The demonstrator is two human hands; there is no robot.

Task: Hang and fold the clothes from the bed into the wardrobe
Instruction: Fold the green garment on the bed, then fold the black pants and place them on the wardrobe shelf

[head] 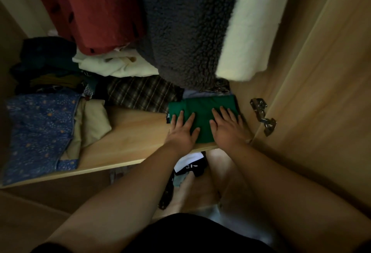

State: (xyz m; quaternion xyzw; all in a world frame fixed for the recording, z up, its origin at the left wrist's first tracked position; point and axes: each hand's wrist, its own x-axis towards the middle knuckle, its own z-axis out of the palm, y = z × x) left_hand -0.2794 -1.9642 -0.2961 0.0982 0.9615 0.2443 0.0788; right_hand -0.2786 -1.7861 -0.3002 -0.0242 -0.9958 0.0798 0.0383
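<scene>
Wooden wardrobe panels close in on all sides, the light dim. Nearest, below the shelf edge, a black and white garment (191, 164) lies in the lower space between the two forearms. Above it runs the wooden shelf (132, 132), which holds everything else that is folded. At its right end sits a folded green garment (202, 110), close against the side wall. Both hands lie flat on it, fingers straight and spread, gripping nothing: the left hand (183, 130) on its left half, the right hand (225, 126) on its right half. Just right of them a metal hinge (263, 116) is fixed where the wall meets the door (321, 92). At the shelf's left end lies a blue patterned cloth (38, 130), touching a beige folded piece (94, 122) beside it. Behind these rises a dark stack of clothes (46, 66), with a plaid garment (140, 94) in the middle and a cream bundle (114, 66) behind that. Three garments hang over the back of the shelf: one red (100, 9), one dark fleece (188, 27), one white (255, 27); the fleece hides what lies behind the green garment
</scene>
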